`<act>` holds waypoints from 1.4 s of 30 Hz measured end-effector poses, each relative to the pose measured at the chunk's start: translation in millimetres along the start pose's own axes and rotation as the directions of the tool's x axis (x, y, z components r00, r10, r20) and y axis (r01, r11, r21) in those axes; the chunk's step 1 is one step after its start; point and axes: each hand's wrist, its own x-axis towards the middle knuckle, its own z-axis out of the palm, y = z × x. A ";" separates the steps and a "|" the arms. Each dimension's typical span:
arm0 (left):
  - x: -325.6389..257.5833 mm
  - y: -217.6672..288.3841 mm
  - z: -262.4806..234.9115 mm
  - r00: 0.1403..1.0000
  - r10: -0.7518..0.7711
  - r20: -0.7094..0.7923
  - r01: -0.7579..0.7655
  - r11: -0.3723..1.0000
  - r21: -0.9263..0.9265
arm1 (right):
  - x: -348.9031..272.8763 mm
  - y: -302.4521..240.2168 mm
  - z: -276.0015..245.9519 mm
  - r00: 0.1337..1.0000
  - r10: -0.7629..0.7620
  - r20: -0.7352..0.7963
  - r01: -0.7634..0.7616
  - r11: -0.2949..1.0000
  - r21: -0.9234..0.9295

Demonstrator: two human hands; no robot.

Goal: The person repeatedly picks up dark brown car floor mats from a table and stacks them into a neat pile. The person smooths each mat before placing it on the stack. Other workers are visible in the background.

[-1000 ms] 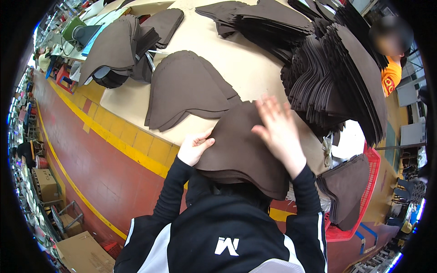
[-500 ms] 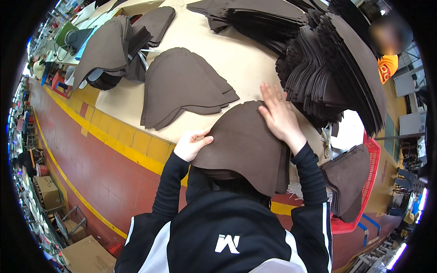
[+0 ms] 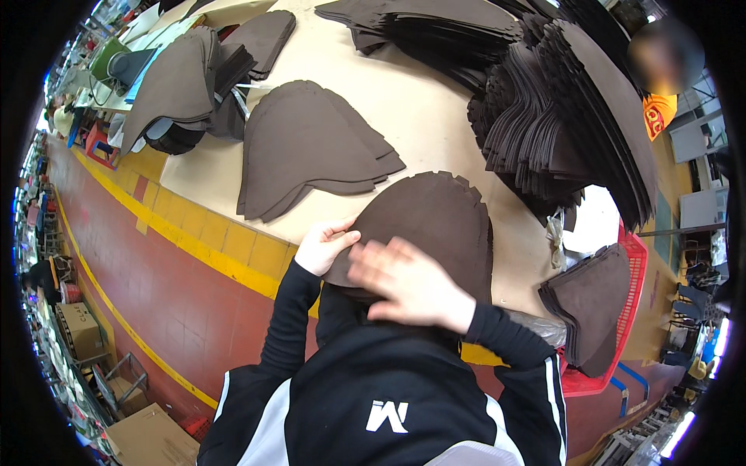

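Observation:
A pile of dark brown, dome-shaped cut sheets (image 3: 427, 213) with a notched curved edge lies in front of me at the table's near edge. At its left corner, my left hand (image 3: 322, 247) pinches the sheet edge between thumb and fingers. My right hand (image 3: 412, 287), smeared a little by motion, passes over the near part of the pile with its fingers stretched out; whether it touches the top sheet I cannot tell. Another small pile of the same brown pieces (image 3: 311, 144) rests on the table beyond my left hand.
Tall stacks of brown pieces (image 3: 536, 116) stand at the far right. A red plastic basket (image 3: 633, 287) on the right holds more brown pieces (image 3: 594, 299). Further brown pieces (image 3: 179, 81) lie at the far left of the pale table (image 3: 388, 101). Someone in orange (image 3: 659, 113) is beyond.
My right hand has swept from the pile's far right edge toward me and left, across its near part. The sheets' outline has shifted, baring the notched edge. My left hand stays at the left corner.

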 end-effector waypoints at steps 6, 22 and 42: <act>2.0 -2.6 -2.5 0.999 -0.018 0.030 0.019 0.998 -0.052 | 1.7 -6.6 -26.9 0.980 -0.194 0.037 0.180 0.953 0.245; 4.5 -9.4 -2.4 0.998 0.040 0.042 -0.040 0.999 0.016 | 27.0 -26.3 36.3 0.953 -0.302 0.002 0.297 0.939 0.173; 1.7 -8.5 0.6 1.000 -0.012 0.012 0.013 0.999 -0.051 | 43.6 -21.5 44.7 0.947 -0.296 -0.127 0.307 0.949 0.076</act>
